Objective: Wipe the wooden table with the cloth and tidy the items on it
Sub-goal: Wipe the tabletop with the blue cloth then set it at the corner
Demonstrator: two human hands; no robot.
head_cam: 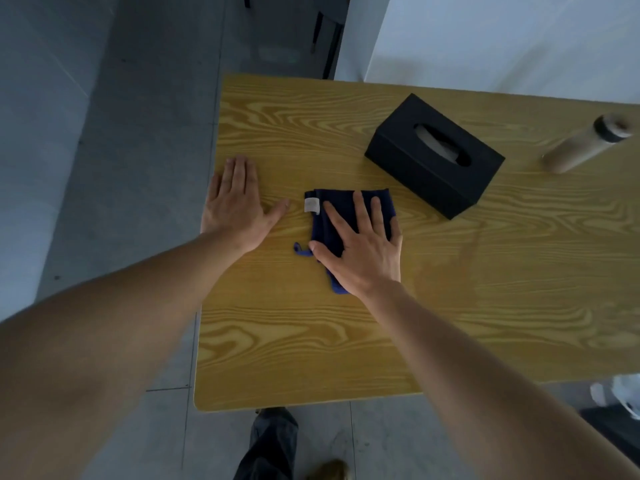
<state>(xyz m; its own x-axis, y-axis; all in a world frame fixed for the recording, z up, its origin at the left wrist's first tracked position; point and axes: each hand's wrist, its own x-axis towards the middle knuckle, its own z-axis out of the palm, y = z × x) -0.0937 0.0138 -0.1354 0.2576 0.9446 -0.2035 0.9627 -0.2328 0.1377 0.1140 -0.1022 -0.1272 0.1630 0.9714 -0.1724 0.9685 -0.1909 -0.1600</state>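
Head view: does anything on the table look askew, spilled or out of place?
Tissue box sits at an angle to the table edges. The bottle at the right edge is too blurred to judge. Nothing spilled. Right hand lies flat on the cloth; left hand rests on bare wood.

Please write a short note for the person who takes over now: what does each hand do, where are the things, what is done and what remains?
Left hand: flat and open on the wooden table, near its left edge, holding nothing.
Right hand: fingers spread, pressing flat on the folded dark blue cloth at mid-table.
Black rectangular tissue box: behind and right of the cloth, set at an angle.
Beige cylindrical bottle with dark cap: far right edge, blurred.
Done: cloth is down on the table; how much has been wiped cannot be told.
Left: wipe the table, including under box and bottle; straighten both.
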